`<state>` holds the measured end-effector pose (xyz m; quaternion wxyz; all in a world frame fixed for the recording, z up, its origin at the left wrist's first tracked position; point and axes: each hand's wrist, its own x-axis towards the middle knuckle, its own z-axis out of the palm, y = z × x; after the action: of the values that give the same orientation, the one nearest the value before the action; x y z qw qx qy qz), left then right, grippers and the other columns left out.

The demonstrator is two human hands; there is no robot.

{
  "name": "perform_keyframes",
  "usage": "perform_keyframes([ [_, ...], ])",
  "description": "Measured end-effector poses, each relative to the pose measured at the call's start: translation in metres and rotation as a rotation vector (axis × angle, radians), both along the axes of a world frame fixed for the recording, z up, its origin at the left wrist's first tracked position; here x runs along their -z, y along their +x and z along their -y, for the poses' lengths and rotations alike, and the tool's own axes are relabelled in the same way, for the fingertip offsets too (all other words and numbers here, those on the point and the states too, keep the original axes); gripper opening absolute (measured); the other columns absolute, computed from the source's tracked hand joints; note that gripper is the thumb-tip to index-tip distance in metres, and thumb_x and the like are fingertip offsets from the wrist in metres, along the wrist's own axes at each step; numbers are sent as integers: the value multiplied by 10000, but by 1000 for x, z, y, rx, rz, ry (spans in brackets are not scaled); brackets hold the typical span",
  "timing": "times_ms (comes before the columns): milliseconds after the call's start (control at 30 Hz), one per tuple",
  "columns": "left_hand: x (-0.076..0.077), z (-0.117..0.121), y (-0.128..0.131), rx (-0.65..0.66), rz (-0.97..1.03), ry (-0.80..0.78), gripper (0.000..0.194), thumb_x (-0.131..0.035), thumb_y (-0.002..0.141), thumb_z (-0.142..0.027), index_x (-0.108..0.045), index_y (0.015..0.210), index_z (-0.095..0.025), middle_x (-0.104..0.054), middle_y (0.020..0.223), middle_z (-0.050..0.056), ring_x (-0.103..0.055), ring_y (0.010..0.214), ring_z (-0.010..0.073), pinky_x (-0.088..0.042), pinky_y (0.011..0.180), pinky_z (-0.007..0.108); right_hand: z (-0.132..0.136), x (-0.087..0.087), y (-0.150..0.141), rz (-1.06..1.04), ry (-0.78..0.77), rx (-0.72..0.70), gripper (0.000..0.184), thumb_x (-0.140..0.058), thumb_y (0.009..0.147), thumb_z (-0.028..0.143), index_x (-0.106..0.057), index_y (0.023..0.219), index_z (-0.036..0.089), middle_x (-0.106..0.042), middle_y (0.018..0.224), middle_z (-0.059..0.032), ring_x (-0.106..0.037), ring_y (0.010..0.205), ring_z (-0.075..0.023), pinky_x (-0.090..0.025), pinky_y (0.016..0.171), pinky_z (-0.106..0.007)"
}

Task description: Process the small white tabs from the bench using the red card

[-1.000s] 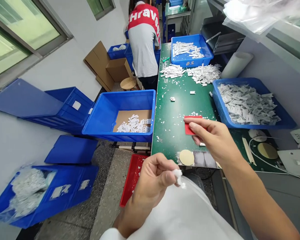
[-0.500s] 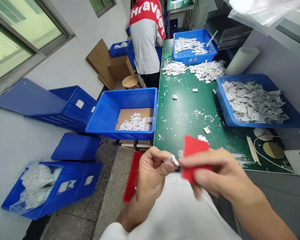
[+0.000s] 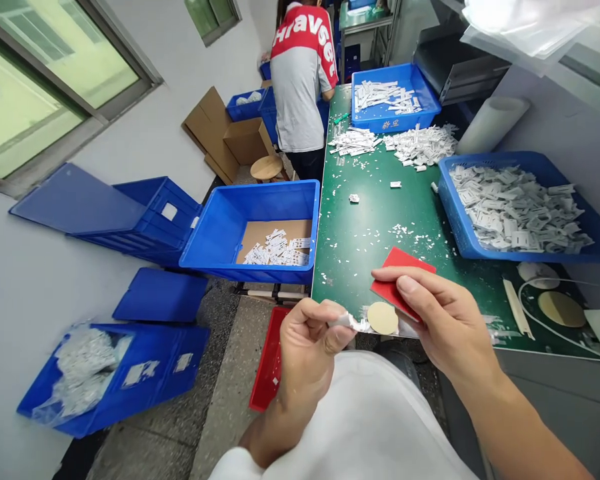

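Between the thumb and fingers of my left hand (image 3: 307, 353) is a small white plastic piece (image 3: 345, 321), mostly covered by the fingertips. My right hand (image 3: 443, 317) pinches a flat red pad (image 3: 409, 259) with a greyish edge, over the near side of the green table. The pad and the white piece are apart. A round beige disc (image 3: 383, 319) lies at the table's front edge, between my two hands.
On the green table (image 3: 365, 233) are white scraps and loose pieces. A blue basket (image 3: 535, 256) of white parts stands right, a blue tray (image 3: 395, 123) farther back. A large blue bin (image 3: 250, 272) adjoins the left edge; a person (image 3: 303, 100) stands beyond.
My right hand has drawn the red pad away from the white piece, and the pad has tilted flatter. The beige disc shows now. My left hand has barely moved.
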<state>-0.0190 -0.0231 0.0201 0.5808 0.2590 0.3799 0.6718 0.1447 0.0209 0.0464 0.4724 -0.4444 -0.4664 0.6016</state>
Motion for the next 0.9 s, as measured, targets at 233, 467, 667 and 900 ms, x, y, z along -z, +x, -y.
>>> perform_keyframes([
  [233,-15,4,5,-193,-406,164,294,-829,696,-36,-666,830,-241,-734,766,-6,-678,775,162,-541,762,305,-9,-12,-1,160,185,-64,160,-727,885,357,-802,1011,294,-772,974,-32,-698,869,-172,-571,728,-248],
  [467,8,-5,2,-377,-736,514,637,-742,777,5,-444,1267,-274,-782,982,7,-740,904,175,-581,893,386,0,2,3,-4,173,36,231,-590,984,343,-752,1140,292,-741,809,-35,-612,593,-128,-481,490,-241],
  [667,4,-12,-2,-130,-593,347,301,-731,819,-69,-590,1034,-226,-709,867,-6,-668,810,120,-557,738,251,10,-2,1,-63,240,80,248,-595,970,213,-730,1160,301,-713,888,-28,-605,625,-113,-504,534,-237],
  [900,21,-15,7,-447,-666,495,638,-775,771,-47,-552,1308,-310,-760,917,-22,-717,881,172,-586,864,367,22,-4,9,-166,251,-328,359,-464,1032,261,-643,1334,331,-738,817,-27,-623,591,-114,-509,505,-207],
])
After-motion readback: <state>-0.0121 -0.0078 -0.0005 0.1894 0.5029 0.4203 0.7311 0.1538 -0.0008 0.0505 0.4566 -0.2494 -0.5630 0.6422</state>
